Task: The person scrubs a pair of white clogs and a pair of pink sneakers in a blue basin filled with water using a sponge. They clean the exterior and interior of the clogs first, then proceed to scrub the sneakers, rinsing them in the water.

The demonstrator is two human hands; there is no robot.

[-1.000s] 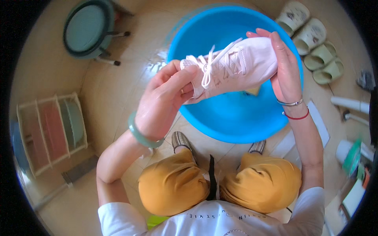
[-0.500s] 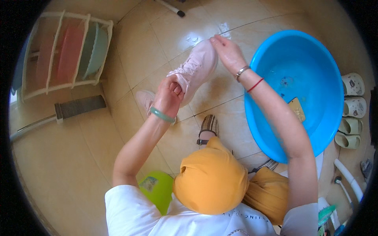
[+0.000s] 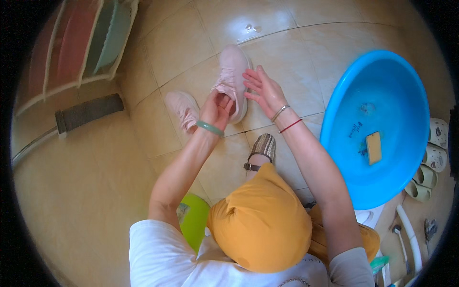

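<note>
A pink lace-up sneaker (image 3: 231,71) with a white sole is low at the floor, toe pointing away from me. My left hand (image 3: 216,111), with a green bangle at the wrist, grips its heel collar, fingers curled at the shoe's opening. To the right of the shoe, my right hand (image 3: 268,93) is open with fingers spread and nothing in it; its fingertips come close to the shoe's side. A matching pink sneaker (image 3: 181,110) rests on the tiles just left of the first.
A large blue basin (image 3: 354,177) holding a yellowish rectangular bar (image 3: 374,148) stands at the right. Pale clogs (image 3: 434,158) line up beyond it. At the left are a rack of coloured basins (image 3: 79,43) and a dark-headed mop (image 3: 91,113). A green bucket (image 3: 193,225) is beside my knee.
The held sneaker has come down beside its mate, with its toe turned more directly away. My right hand has left the toe and moved nearer, opening its fingers. The view has shifted.
</note>
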